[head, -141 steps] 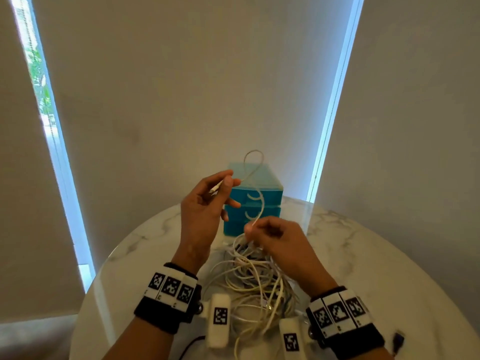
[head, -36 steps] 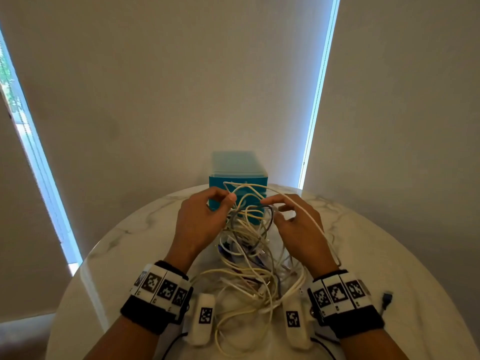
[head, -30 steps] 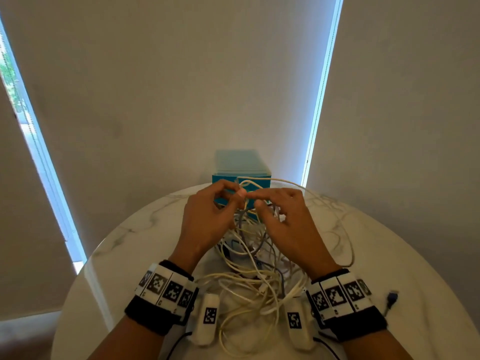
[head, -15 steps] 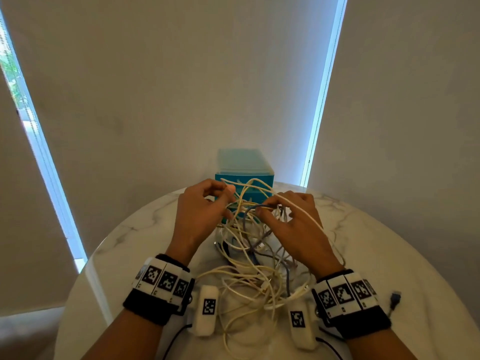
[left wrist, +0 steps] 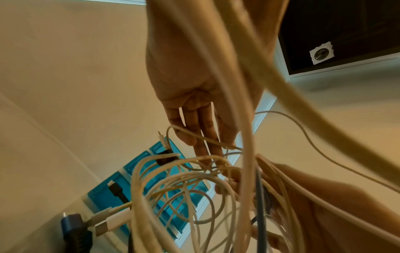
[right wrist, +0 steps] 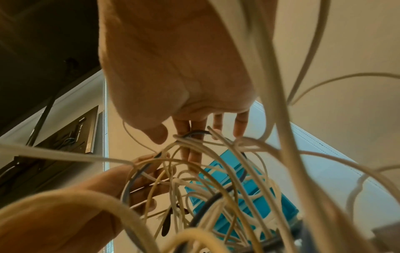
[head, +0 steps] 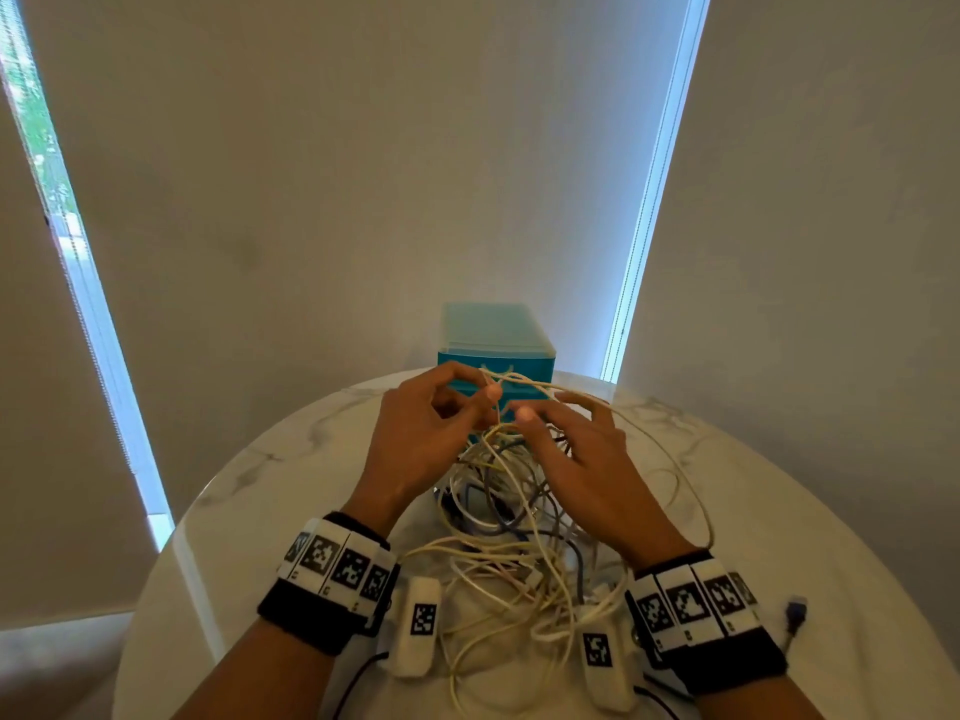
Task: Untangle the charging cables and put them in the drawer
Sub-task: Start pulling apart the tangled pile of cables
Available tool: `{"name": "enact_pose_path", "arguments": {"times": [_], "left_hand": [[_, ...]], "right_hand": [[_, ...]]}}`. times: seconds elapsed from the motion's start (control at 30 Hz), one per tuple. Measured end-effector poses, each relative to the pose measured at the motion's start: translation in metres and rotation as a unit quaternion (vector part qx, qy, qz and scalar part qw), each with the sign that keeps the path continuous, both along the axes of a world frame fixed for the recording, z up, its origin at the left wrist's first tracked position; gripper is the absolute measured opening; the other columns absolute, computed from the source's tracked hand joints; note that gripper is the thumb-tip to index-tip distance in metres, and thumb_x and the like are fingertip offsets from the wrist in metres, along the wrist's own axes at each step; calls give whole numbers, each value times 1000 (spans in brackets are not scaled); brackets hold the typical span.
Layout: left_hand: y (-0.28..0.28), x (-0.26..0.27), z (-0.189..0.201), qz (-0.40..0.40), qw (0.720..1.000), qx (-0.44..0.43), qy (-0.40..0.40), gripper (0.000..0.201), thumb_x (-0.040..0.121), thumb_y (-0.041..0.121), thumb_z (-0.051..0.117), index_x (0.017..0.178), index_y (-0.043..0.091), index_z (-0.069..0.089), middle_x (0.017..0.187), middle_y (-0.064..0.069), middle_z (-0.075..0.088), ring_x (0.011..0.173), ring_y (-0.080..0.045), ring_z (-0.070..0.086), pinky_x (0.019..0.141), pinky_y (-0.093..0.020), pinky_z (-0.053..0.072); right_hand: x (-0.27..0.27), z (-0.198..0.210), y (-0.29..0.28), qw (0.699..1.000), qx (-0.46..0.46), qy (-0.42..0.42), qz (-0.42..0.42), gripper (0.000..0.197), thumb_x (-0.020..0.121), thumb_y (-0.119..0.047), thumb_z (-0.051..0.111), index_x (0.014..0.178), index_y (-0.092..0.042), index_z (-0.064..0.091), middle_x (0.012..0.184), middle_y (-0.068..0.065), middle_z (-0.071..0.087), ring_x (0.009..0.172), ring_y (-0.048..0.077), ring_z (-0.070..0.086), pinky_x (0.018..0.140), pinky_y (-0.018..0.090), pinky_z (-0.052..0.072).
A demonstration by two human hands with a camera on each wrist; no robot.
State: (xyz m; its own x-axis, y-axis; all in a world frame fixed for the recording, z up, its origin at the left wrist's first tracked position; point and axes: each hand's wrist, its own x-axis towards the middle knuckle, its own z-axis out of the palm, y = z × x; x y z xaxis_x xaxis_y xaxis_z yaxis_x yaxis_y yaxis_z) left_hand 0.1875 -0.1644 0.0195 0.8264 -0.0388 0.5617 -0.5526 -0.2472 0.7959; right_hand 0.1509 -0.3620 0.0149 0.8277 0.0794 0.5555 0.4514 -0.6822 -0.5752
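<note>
A tangle of cream, white and grey charging cables (head: pixel 498 553) lies on the round marble table (head: pixel 779 511), its top strands lifted. Behind it stands the teal drawer unit (head: pixel 493 335), drawers closed; it also shows in the wrist views (left wrist: pixel 103 196) (right wrist: pixel 255 191). My left hand (head: pixel 480 387) pinches a cream strand between thumb and forefinger at the top of the bunch. My right hand (head: pixel 550 413) is just to its right, fingers straight and spread, with strands draped over them (right wrist: pixel 190 145). Much of both palms is hidden by cables in the wrist views.
A loose dark plug (head: pixel 795 613) lies near the table's right edge. White and dark USB plugs (left wrist: pixel 106 226) hang at the tangle's left side. One long cream loop (head: pixel 691 491) swings out to the right of my right hand. Walls stand close behind the table.
My right hand has straightened and spread its fingers among the lifted strands. My left hand stays pinched at the top of the bunch. The tangle has shifted only slightly.
</note>
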Motion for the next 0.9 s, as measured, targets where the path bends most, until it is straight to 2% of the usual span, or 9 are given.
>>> {"name": "enact_pose_path", "arguments": {"times": [0.1, 0.17, 0.27, 0.4, 0.5, 0.6, 0.67, 0.77, 0.9], "left_hand": [[0, -1, 2, -13, 1000, -5, 11, 12, 96, 35, 82, 104, 26, 80, 80, 5, 82, 74, -9, 80, 73, -23, 64], [-1, 0, 3, -28, 1000, -3, 9, 13, 93, 33, 85, 102, 24, 83, 83, 5, 82, 76, -11, 80, 74, -24, 65], [-3, 0, 4, -36, 999, 15, -8, 14, 92, 31, 86, 103, 23, 84, 91, 9, 83, 85, -8, 80, 82, -24, 65], [-4, 0, 4, -62, 998, 7, 0, 20, 98, 39, 78, 115, 29, 80, 94, 9, 83, 89, -9, 80, 85, -26, 64], [-2, 5, 0, -59, 992, 112, -4, 23, 103, 50, 67, 121, 38, 76, 100, 15, 82, 96, 3, 75, 85, -12, 55], [-2, 6, -3, -55, 983, 173, -25, 21, 106, 47, 64, 114, 36, 80, 104, 22, 79, 101, 8, 69, 82, -5, 47], [-2, 7, -3, -50, 979, 195, -35, 21, 106, 48, 63, 111, 38, 80, 102, 24, 77, 99, 3, 67, 82, -11, 50], [3, 16, -8, -31, 975, 214, -46, 21, 106, 53, 60, 113, 42, 77, 98, 19, 75, 92, -5, 64, 82, -34, 56], [7, 22, -14, -2, 965, 258, -43, 42, 99, 70, 42, 119, 49, 73, 100, 21, 72, 93, -4, 56, 84, -43, 55]], "right_hand": [[6, -2, -2, 998, 31, -49, -38, 24, 108, -47, 57, 108, -36, 78, 95, -21, 67, 113, -3, 50, 94, 28, 46], [8, -3, -1, 998, 34, -32, -40, 15, 103, -46, 67, 106, -36, 78, 87, -18, 64, 108, 2, 51, 92, 33, 49], [9, -5, 1, 1000, 6, 28, -14, 16, 98, -50, 72, 108, -39, 79, 91, -19, 67, 117, 8, 50, 101, 41, 48], [9, -6, -3, 999, 19, 29, -28, 11, 97, -48, 75, 99, -38, 79, 106, -18, 72, 119, 4, 53, 99, 33, 47], [8, -3, -6, 993, 118, -4, -31, 8, 102, -39, 72, 99, -34, 77, 95, -16, 78, 98, -2, 71, 85, 21, 56], [7, -2, -6, 986, 154, -12, -56, 11, 106, -39, 67, 106, -31, 73, 97, -17, 78, 96, -6, 72, 84, 20, 58], [7, -2, -6, 984, 153, -40, -75, 10, 107, -38, 64, 104, -31, 71, 97, -18, 77, 98, -5, 70, 85, 24, 56], [3, 3, -8, 970, 208, -72, -100, 11, 108, -36, 63, 101, -30, 69, 88, -16, 79, 88, -1, 73, 80, 29, 58], [-1, 13, -11, 934, 337, -45, -108, 16, 109, -33, 61, 105, -20, 69, 87, -9, 83, 89, 4, 78, 90, 29, 55]]}}
